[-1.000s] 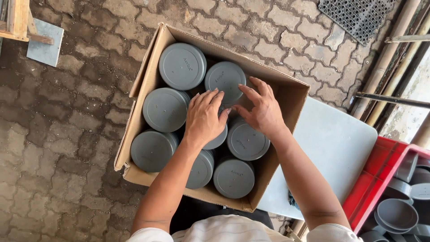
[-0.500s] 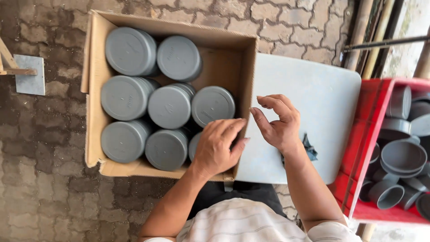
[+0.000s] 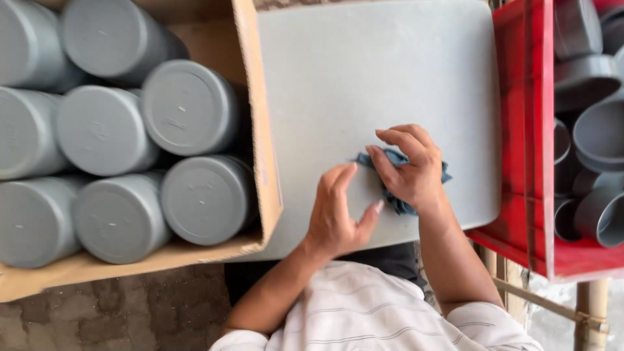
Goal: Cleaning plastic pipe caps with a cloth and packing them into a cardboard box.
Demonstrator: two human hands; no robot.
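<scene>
- On the grey board (image 3: 364, 78), near its lower edge, the right hand (image 3: 413, 172) is pressing down on a small blue cloth (image 3: 398, 162); its fingers are bent and closed over the cloth, so only the edges of the cloth are visible.
- Just beside it, the left hand (image 3: 335, 214) rests flat on the same board with fingers loosely stretched and thumb spread; it holds nothing, and its fingertips are close to the cloth.
- At the left of the board stands a cardboard box (image 3: 260, 130), with one wall against the board edge.
- Inside the box lie several grey round caps (image 3: 188, 107), packed tightly side by side, their flat tops turned up toward the camera.
- At the right of the board is a red crate (image 3: 520, 162), and it contains grey pipe fittings (image 3: 598, 136) with open mouths.
- Below the box, stone paving (image 3: 130, 312) is visible.
- Both forearms come out of a light striped shirt (image 3: 377, 312) at the bottom.
</scene>
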